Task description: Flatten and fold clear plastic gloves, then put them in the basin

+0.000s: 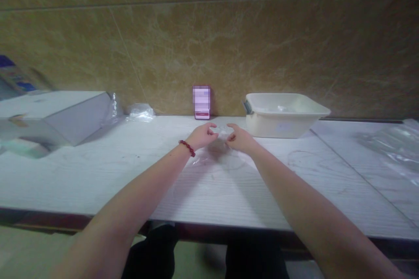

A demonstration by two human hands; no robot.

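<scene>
Both hands meet over the middle of the table, at a crumpled piece of clear plastic that looks like a bag (221, 133). My left hand (203, 135), with a dark red beaded bracelet at its wrist, is closed on the bag's left side. Opposite it, my right hand (240, 139) pinches the right side with curled fingers. Loose film spreads on the tabletop below the hands. Whether anything lies inside the bag is too faint to make out.
A phone (202, 102) leans upright against the tiled wall. The cream plastic basin (278, 126) stands right of my hands, with clear plastic inside. At left is a white box (78, 122) beside a clear bag (141, 113). More clear plastic bags (397, 141) lie far right.
</scene>
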